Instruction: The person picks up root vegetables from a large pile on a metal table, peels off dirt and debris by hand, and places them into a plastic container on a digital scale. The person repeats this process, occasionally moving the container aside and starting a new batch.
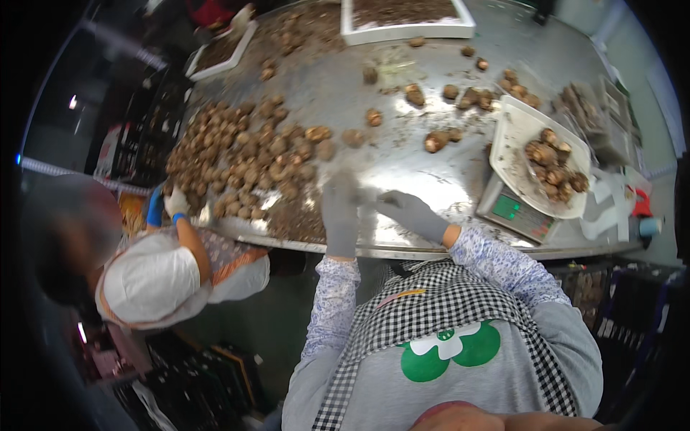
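Observation:
My left hand (339, 214), in a grey glove, is over the steel table (431, 171) beside loose dirt and a heap of brown tubers (241, 151). Its fingers are smeared by motion, so anything in them is unclear. Just right of it, my grey-gloved right hand (415, 215) is open with slightly bent fingers and no visible object in them. To the right, a white pan (512, 115) of tubers rests on a digital scale (521, 219). Scattered tubers (434, 141) lie ahead of my hands.
A co-worker (154, 280) stands at the left, gloved hands (176, 202) at the heap. White trays of soil (408, 34) sit at the back. Plastic containers (609, 118), white strips (600, 219) and a small roll (650, 226) are on the right. Dark crates (194, 373) stand below left.

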Tool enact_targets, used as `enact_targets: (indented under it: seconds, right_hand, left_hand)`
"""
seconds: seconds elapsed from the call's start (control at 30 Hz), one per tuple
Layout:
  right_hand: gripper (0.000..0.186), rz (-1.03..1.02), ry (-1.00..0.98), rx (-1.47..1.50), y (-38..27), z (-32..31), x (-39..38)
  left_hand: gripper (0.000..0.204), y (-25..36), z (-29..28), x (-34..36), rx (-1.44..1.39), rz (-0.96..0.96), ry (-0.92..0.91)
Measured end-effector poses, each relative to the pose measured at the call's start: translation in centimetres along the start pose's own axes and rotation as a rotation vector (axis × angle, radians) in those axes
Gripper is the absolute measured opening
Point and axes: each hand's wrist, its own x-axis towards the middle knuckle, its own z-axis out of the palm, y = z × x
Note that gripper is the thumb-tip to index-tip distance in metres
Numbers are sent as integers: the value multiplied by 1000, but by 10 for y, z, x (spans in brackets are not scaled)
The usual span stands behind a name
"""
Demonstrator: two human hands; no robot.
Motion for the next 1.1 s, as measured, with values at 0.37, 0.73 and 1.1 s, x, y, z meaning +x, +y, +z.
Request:
enact_targets:
  seconds: [0.37, 0.73, 1.1]
  right_hand:
    - [26, -28, 409, -196, 47, -67, -130]
    - [25, 117, 1190, 285, 73, -158, -276]
    - [45, -38, 1087, 888, 132, -276, -246]
  left_hand:
    - [52, -40, 165, 22, 1200, 293, -465]
    - [35, 6, 184, 31, 789, 353, -282]
    - [43, 83, 399, -66, 567, 1003, -1039]
